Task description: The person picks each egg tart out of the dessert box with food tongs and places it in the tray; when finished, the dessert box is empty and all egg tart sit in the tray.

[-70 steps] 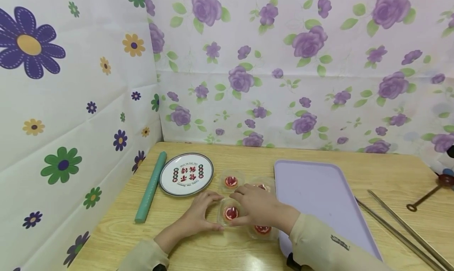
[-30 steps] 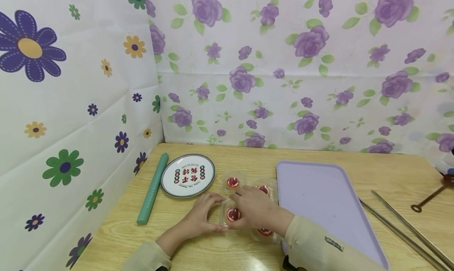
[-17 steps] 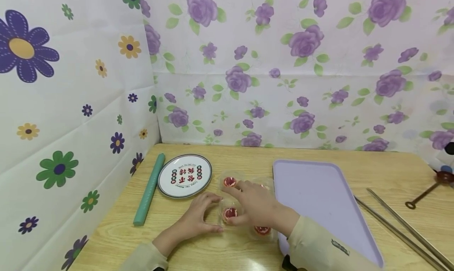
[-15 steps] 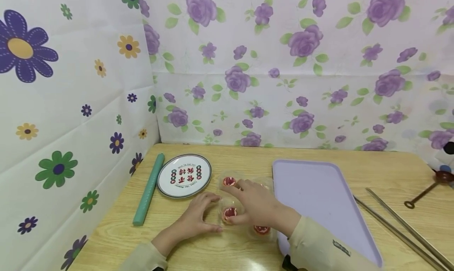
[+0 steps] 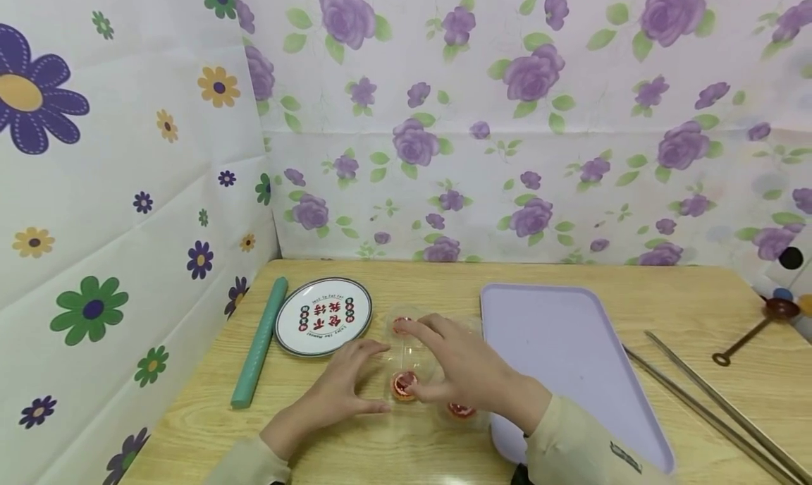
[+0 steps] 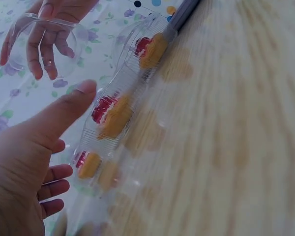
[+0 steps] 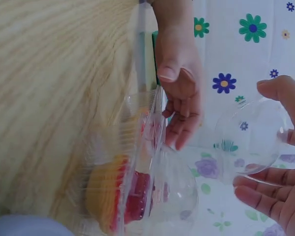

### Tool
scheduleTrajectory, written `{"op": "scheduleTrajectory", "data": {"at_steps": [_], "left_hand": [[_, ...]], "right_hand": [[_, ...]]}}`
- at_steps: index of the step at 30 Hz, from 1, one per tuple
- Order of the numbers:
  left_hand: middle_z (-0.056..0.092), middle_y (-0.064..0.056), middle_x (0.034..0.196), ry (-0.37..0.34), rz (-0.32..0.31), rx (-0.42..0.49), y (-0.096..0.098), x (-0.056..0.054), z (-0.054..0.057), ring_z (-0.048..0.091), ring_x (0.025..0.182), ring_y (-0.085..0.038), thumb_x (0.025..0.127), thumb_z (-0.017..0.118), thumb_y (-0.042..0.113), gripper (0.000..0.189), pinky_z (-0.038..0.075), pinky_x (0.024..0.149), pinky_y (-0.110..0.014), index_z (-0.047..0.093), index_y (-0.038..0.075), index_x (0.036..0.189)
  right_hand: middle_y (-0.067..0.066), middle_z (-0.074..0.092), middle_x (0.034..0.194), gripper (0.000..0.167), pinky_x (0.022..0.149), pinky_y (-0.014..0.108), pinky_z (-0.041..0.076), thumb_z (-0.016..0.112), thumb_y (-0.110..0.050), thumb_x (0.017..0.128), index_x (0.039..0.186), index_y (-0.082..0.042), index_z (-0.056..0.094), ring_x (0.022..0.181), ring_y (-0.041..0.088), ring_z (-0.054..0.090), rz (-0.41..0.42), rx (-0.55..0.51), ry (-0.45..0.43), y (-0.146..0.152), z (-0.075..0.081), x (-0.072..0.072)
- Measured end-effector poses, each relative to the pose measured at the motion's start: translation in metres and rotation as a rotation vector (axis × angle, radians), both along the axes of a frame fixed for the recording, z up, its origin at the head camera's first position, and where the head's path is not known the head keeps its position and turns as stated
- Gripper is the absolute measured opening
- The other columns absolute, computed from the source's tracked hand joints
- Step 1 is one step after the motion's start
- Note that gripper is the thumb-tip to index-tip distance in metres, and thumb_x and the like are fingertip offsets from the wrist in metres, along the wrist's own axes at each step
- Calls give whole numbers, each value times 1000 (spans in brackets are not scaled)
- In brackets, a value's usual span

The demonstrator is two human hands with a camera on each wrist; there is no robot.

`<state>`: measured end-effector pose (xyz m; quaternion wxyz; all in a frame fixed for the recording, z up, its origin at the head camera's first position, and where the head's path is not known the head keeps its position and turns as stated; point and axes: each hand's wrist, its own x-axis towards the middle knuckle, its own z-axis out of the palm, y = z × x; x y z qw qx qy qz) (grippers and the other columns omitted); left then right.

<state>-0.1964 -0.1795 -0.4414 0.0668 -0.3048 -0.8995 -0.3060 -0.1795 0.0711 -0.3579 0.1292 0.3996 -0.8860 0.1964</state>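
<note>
In the head view, my right hand [image 5: 472, 361] holds a clear plastic dome lid [image 7: 250, 135] between thumb and fingers, raised above a tart [image 5: 404, 386] with a red top. That tart sits in a clear plastic tray. My left hand [image 5: 333, 386] is spread in a C shape at the tray's left side, its thumb and fingers seemingly just apart from it. A second tart [image 5: 402, 326] lies behind, and a third tart [image 5: 462, 409] to the right, both in clear packs. The right hand covers the far-right pack. In the left wrist view, several tarts line the packs.
A white plate [image 5: 324, 316] with red lettering and a green rolled stick [image 5: 260, 344] lie on the left. A lilac tray [image 5: 564, 358] stands to the right, with metal rods [image 5: 717, 400] and a brown ladle-like tool [image 5: 755, 330] beyond it. Flowered cloth walls enclose the table.
My right hand has lifted the dome lid up off the near-left tart, its fingers shifting away and back. The left hand has barely moved. The head view has turned slightly right.
</note>
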Motion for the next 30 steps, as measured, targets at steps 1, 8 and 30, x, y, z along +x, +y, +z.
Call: {"op": "scheduleTrajectory", "data": {"at_steps": [1, 8, 30], "left_hand": [[50, -10, 139, -3, -1, 8, 0, 0, 2, 42, 130, -30, 64, 84, 47, 90, 34, 108, -60, 47, 14, 139], [49, -10, 140, 25, -11, 23, 5, 5, 20, 42, 131, -31, 63, 86, 43, 90, 32, 108, -61, 47, 13, 139], [46, -6, 143, 137, -153, 39, 32, 22, 47, 42, 131, -27, 59, 87, 41, 100, 38, 105, -59, 39, 20, 145]], "right_hand": [[0, 56, 123, 75, 84, 35, 55, 73, -40, 78, 144, -23, 40, 104, 16, 60, 5, -14, -1, 1, 0, 1], [-1, 56, 124, 78, 90, 34, 55, 76, -40, 78, 143, -18, 40, 109, 14, 59, 37, -125, 32, 9, -2, 7], [7, 55, 127, 84, 80, 25, 55, 86, -25, 67, 133, -4, 38, 104, 20, 60, 110, -428, -16, 27, -27, 22]]}}
